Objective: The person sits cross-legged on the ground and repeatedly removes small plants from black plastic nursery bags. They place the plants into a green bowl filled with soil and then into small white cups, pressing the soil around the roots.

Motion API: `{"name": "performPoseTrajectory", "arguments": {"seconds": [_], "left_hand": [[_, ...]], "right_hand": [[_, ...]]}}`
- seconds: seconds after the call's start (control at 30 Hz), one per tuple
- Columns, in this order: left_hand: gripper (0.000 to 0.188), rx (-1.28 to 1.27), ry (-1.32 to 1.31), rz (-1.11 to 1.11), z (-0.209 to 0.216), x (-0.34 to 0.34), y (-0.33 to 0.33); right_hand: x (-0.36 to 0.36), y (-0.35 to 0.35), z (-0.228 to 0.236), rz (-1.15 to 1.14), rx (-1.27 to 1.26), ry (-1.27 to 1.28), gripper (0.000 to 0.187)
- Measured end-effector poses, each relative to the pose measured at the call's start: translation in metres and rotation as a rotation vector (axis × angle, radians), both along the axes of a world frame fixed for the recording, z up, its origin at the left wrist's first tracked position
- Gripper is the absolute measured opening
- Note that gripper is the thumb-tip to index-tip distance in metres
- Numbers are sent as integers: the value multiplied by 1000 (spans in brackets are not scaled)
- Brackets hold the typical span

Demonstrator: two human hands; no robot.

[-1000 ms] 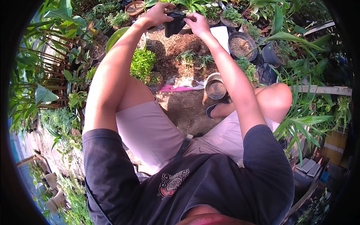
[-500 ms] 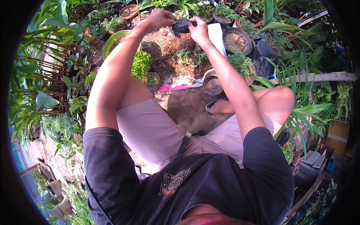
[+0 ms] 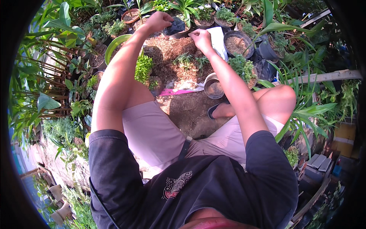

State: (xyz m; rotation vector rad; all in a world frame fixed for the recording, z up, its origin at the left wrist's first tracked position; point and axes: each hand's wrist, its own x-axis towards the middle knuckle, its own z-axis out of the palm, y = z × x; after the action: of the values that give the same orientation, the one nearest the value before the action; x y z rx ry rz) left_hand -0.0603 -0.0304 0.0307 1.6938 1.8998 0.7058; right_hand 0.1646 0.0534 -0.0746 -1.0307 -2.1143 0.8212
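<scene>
At the far side of the potting mix, my left hand (image 3: 159,21) is closed on a small black plastic bag (image 3: 175,26), which sticks out to the right of its fingers. My right hand (image 3: 202,39) is apart from the bag, lower and to the right. Its thumb and fingers are pinched together; anything between them is too small to make out. Below both hands lies a heap of brown potting mix (image 3: 167,44) with small seedlings (image 3: 185,60) lying on it. Nearer to me, a small grey pot (image 3: 214,88) stands beside my right forearm.
A green-rimmed pot (image 3: 111,47) sits left of the heap, by a bright green leafy plant (image 3: 143,68). A wide black pot (image 3: 237,44) with mix and a white sack (image 3: 217,42) are at the right. Several potted plants ring the far side. A wooden rail (image 3: 324,77) runs at right.
My right hand has come off the black plastic bag and moved down. My left hand has shifted slightly left with the bag, which now shows broader.
</scene>
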Motion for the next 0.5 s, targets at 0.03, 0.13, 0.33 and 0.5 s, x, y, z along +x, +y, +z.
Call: {"name": "performPoseTrajectory", "arguments": {"seconds": [0.03,0.13,0.33,0.5], "left_hand": [[32,7,57,-2,0,-2,-1],[29,36,74,4,-2,-1,-3],[29,39,47,-49,-2,16,-4],[34,80,-207,-74,-5,25,3]], "right_hand": [[3,0,-2,7,-29,-111,17],[4,-8,-2,55,42,-88,42],[-9,-31,29,210,307,212,57],[-12,-28,46,167,128,65,33]]}}
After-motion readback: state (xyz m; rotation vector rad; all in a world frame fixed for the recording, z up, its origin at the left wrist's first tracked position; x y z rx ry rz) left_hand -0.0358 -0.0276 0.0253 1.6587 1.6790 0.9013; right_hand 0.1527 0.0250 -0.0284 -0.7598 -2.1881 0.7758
